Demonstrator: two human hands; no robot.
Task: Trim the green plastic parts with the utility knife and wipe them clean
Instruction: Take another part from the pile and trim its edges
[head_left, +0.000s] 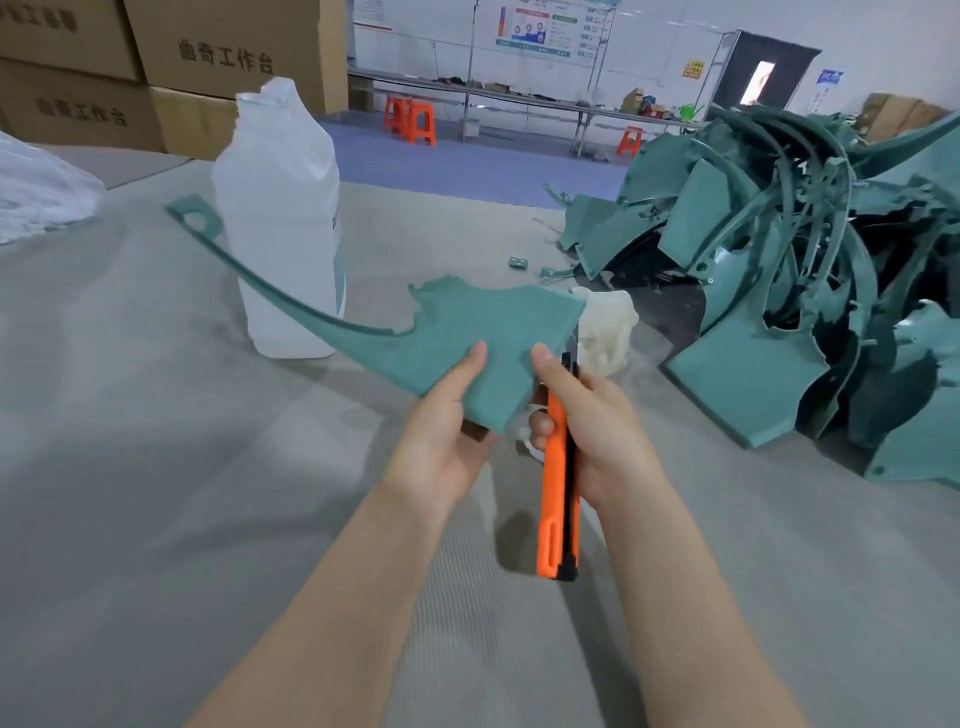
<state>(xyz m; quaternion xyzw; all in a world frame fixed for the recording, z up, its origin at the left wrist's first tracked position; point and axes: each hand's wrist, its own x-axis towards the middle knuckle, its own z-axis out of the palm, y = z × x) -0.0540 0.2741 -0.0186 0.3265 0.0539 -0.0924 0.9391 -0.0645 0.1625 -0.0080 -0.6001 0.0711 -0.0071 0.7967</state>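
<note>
Head view: utility knife (558, 467) points away, upward.

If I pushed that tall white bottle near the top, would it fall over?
Probably yes. The white bottle is tall with a fairly narrow base, so a push high up would likely tip it. It stands on the soft grey mat, which may make it wobblier. How full it is can't be seen; if nearly empty, it would topple more easily.

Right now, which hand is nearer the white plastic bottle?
Left. The left hand grips the green part just right of the white plastic bottle; the right hand, holding the utility knife, sits farther right.
</note>
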